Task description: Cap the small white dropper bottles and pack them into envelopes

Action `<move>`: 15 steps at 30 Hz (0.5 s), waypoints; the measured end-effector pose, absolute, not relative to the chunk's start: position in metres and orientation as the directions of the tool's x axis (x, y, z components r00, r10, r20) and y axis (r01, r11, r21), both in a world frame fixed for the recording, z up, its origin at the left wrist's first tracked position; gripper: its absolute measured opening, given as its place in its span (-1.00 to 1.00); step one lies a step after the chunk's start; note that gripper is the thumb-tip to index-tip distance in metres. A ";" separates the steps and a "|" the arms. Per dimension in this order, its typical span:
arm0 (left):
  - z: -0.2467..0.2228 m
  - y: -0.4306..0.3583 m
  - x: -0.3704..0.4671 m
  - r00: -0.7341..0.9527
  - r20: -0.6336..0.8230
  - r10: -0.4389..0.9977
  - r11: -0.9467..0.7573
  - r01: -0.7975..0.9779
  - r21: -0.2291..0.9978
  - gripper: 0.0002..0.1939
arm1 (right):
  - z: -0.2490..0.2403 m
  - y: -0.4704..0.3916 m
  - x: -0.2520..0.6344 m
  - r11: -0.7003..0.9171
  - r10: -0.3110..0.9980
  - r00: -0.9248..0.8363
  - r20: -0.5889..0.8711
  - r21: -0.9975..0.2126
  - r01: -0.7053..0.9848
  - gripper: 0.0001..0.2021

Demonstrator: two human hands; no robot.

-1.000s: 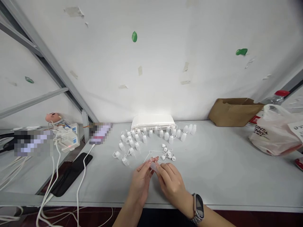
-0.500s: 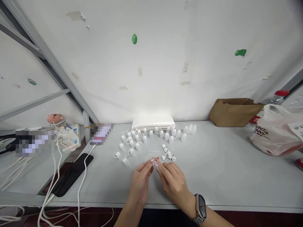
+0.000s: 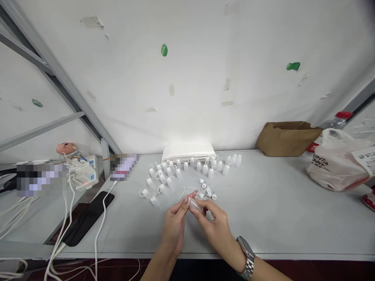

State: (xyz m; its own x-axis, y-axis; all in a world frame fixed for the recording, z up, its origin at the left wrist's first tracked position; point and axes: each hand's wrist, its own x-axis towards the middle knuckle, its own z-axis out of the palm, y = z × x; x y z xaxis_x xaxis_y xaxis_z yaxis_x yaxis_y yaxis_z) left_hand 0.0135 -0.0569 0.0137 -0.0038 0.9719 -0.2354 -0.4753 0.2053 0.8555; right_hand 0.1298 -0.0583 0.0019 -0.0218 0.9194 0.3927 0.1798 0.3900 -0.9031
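A small translucent squeeze bottle [image 3: 196, 205] is held tilted between both hands above the near part of the table. My right hand [image 3: 215, 220] is closed around its body, thumb on the near side. At the bottle's upper left end, my left hand [image 3: 175, 223] pinches it; whether a cap sits under those fingertips is hidden. Just beyond the fingers lies a small pile of loose white caps [image 3: 207, 190] with straps. A thin white strap with a ring [image 3: 185, 189] shows beside my left fingertips. Several capped bottles [image 3: 162, 189] stand or lean farther back on the left.
Uncapped bottles [image 3: 233, 160] stand at the back of the grey table [image 3: 272, 210], near a white packet [image 3: 189, 150]. A cardboard box [image 3: 288, 140] and a plastic bag [image 3: 336, 164] occupy the right. Leftward are a black power bank [image 3: 89, 218], cables and a phone [image 3: 124, 167].
My right hand has turned, so more of the bottle's body shows between its fingers and thumb. The left hand keeps its pinch at the bottle's end. The view has shifted slightly.
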 end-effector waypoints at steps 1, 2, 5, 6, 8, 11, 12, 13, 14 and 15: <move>0.013 -0.057 0.013 -0.005 -0.223 0.975 0.196 -0.461 0.866 -0.68 | 0.006 -0.057 0.130 0.240 0.970 -0.040 0.238 -0.968 0.068 -0.87; 0.013 -0.057 0.012 -0.008 -0.213 0.977 0.187 -0.445 0.876 -0.69 | 0.009 -0.055 0.131 0.089 0.992 -0.085 0.092 -0.995 -0.044 -0.82; 0.012 -0.056 0.011 -0.036 -0.202 0.979 0.170 -0.405 0.898 -0.70 | 0.015 -0.048 0.132 -0.230 0.949 -0.275 -0.153 -0.934 -0.274 -0.70; 0.012 -0.056 0.012 -0.062 -0.210 0.976 0.168 -0.403 0.900 -0.70 | 0.016 -0.047 0.131 -0.270 0.933 -0.315 -0.172 -0.914 -0.301 -0.68; 0.012 -0.055 0.013 -0.128 -0.238 0.963 0.165 -0.420 0.892 -0.71 | 0.014 -0.046 0.129 -0.254 0.934 -0.322 -0.154 -0.919 -0.300 -0.66; 0.013 -0.055 0.014 -0.177 -0.282 0.943 0.172 -0.466 0.868 -0.70 | 0.007 -0.050 0.126 -0.031 0.983 -0.182 -0.003 -0.988 -0.152 -0.69; 0.014 -0.055 0.014 -0.166 -0.291 0.942 0.184 -0.470 0.863 -0.70 | 0.005 -0.053 0.126 0.065 0.989 -0.128 0.072 -0.996 -0.060 -0.72; 0.016 -0.054 0.013 -0.143 -0.297 0.944 0.201 -0.466 0.862 -0.70 | 0.003 -0.055 0.127 0.159 0.984 -0.088 0.155 -0.987 0.040 -0.76; 0.017 -0.054 0.012 -0.118 -0.299 0.947 0.216 -0.457 0.863 -0.70 | 0.001 -0.056 0.128 0.246 0.969 -0.068 0.239 -0.960 0.135 -0.80; 0.019 -0.054 0.011 -0.090 -0.295 0.951 0.228 -0.442 0.867 -0.71 | -0.001 -0.058 0.130 0.326 0.945 -0.065 0.320 -0.921 0.213 -0.83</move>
